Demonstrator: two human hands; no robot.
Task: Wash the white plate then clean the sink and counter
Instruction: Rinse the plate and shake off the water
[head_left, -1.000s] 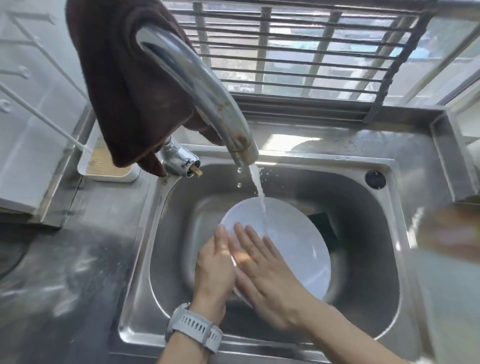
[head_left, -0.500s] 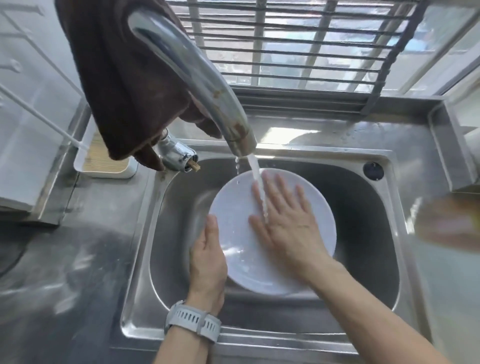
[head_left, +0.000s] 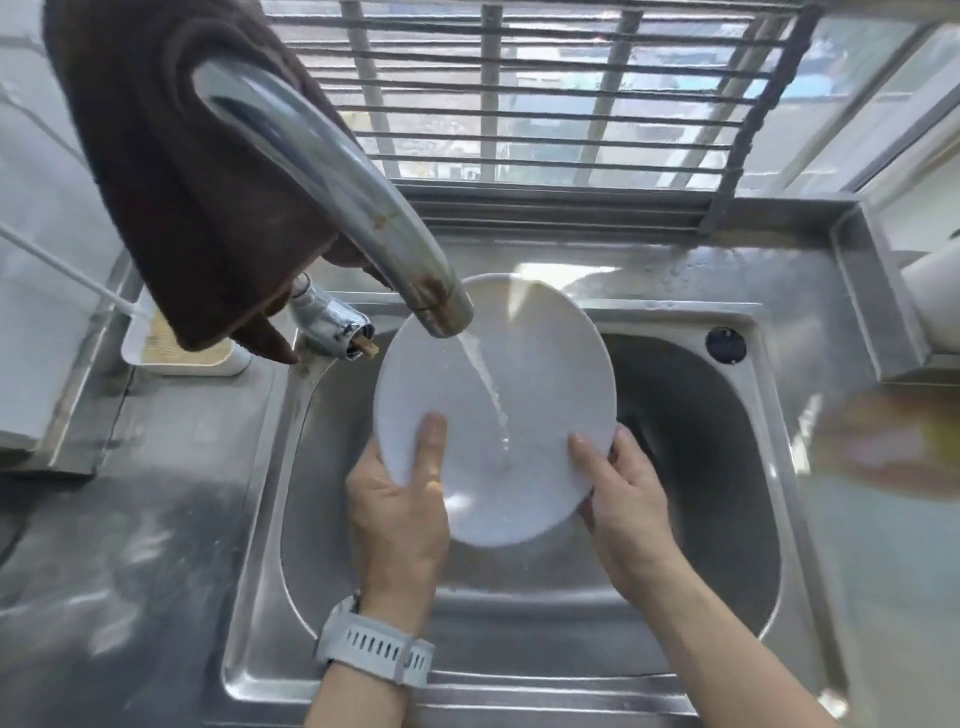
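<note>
The white plate is held up, tilted, above the steel sink, right under the running faucet. A stream of water lands on its face. My left hand grips the plate's lower left edge, thumb on the face and fingers behind. My right hand grips the lower right edge in the same way. A dark sponge-like thing in the basin is mostly hidden behind the plate.
A brown cloth hangs over the faucet neck. A white dish sits on the steel counter at left. A blurred yellowish object lies on the counter at right. Window bars stand behind the sink.
The plate has been lifted from low in the basin up toward the spout. My right hand left the plate's face, where it was rubbing, and took hold of the right edge.
</note>
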